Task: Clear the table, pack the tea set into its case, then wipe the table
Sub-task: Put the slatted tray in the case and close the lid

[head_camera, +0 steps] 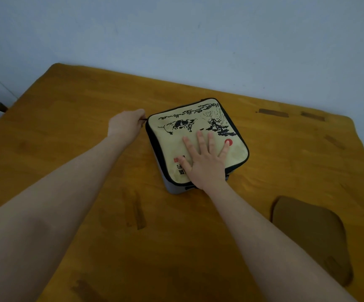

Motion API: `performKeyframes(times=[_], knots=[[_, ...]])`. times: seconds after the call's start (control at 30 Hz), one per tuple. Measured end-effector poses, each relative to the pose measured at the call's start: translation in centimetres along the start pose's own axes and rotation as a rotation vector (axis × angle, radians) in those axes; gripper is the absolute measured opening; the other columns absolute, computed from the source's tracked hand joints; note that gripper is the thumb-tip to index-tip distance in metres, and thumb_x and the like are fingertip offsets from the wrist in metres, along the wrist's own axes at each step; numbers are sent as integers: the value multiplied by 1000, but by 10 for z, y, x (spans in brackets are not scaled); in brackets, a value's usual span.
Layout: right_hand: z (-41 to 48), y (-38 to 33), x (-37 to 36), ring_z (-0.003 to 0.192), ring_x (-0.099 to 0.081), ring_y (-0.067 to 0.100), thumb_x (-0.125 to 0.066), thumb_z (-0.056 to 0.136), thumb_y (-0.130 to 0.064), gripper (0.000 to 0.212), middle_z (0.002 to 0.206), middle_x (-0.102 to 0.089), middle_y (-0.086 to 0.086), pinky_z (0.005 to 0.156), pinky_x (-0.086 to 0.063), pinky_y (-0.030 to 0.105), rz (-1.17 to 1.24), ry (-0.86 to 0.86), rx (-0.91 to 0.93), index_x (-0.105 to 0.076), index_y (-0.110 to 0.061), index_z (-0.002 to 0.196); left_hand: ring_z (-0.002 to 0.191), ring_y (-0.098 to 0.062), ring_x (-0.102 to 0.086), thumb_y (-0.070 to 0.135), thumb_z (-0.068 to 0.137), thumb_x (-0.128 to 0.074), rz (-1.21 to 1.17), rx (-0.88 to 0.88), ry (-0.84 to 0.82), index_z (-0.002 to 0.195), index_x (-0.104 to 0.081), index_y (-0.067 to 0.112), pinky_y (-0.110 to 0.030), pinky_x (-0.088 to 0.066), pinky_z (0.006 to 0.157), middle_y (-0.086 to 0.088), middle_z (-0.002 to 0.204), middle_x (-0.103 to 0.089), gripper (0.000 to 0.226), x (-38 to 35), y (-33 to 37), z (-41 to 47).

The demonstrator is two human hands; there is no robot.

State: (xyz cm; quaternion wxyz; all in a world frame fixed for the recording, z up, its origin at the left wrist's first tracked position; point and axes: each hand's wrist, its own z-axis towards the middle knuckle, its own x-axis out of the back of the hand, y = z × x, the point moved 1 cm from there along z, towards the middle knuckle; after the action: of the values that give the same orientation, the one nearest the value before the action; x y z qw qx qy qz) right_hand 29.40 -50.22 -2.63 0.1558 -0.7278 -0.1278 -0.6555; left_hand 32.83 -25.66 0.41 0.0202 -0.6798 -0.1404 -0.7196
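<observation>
Wooden table (67,149) fills the view below a pale wall, with a brown cloth (309,238) lying near at the right edge. Further in, the right hand (205,158) presses flat and open on the lid of the case (176,136). Beyond, the left hand (126,124) is closed, pinching the zipper pull (143,120) at the far-left corner. To finish well, keep the lid pinned and draw the pull steadily along the seam.

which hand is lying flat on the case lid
The right hand, fingers spread flat on the case lid. The left hand is closed at the case's far-left corner, apparently pinching the zipper pull.
</observation>
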Motion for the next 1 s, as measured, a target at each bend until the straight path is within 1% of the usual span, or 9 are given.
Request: performKeyframes(times=[0.17,0.27,0.37,0.47,0.63,0.73,0.8,0.9,1.0], knots=[[-2,-1,-1,148,15,29,6,86,-70,70,163,7,0,110,10,67,10,29,-10,3,-44,151,70,-24,-57,17,97,-44,-87,-35,-89,86,-53,18,-37,-46,55,-2,81,-64,14,5,-13,-18],[-2,-1,-1,148,14,30,3,88,-69,68,163,6,0,110,11,67,1,44,-14,2,-44,151,72,-23,-59,18,96,-48,-130,-69,-121,85,-52,17,-40,-49,58,-1,81,-65,12,6,-17,-34],[-1,-1,-1,148,16,30,0,91,-69,66,163,8,0,110,13,67,1,35,-15,4,-44,151,70,-21,-57,18,97,-49,-151,-91,-135,85,-52,15,-39,-46,58,0,81,-64,13,4,-13,-48],[-1,-2,0,148,15,30,7,85,-70,71,163,8,0,109,14,67,8,39,-17,3,-44,151,69,-20,-57,19,97,-50,-196,-101,-136,84,-52,14,-40,-47,59,0,80,-64,14,2,-7,-63],[-1,-2,0,148,15,30,4,87,-70,69,163,7,1,109,15,67,14,41,-18,3,-44,151,69,-18,-54,18,96,-52,-207,-147,-185,80,-48,20,-26,-35,53,3,78,-60,16,6,6,-90],[-2,-2,1,148,15,30,-1,90,-69,67,163,7,1,109,14,67,27,46,-23,2,-44,151,70,-18,-54,18,95,-54,-225,-164,-230,80,-48,22,-30,-38,57,2,79,-61,17,5,16,-111],[-2,-3,1,148,16,30,-4,92,-69,65,163,8,1,109,12,67,32,42,-23,2,-44,151,67,-16,-52,19,95,-54,-217,-176,-236,80,-49,20,-29,-37,55,1,77,-62,16,4,22,-124],[-3,-3,1,148,15,31,-3,91,-68,65,163,6,2,109,11,68,37,57,-22,1,-43,152,58,-10,-44,20,95,-54,-187,-181,-218,80,-48,19,-21,-27,48,0,74,-60,16,3,28,-138],[-3,-3,1,148,13,31,-3,89,-69,68,163,4,2,110,13,67,55,72,-22,-2,-43,152,55,-8,-41,19,95,-53,-190,-161,-214,80,-48,17,-21,-25,45,0,72,-59,17,1,36,-147]])
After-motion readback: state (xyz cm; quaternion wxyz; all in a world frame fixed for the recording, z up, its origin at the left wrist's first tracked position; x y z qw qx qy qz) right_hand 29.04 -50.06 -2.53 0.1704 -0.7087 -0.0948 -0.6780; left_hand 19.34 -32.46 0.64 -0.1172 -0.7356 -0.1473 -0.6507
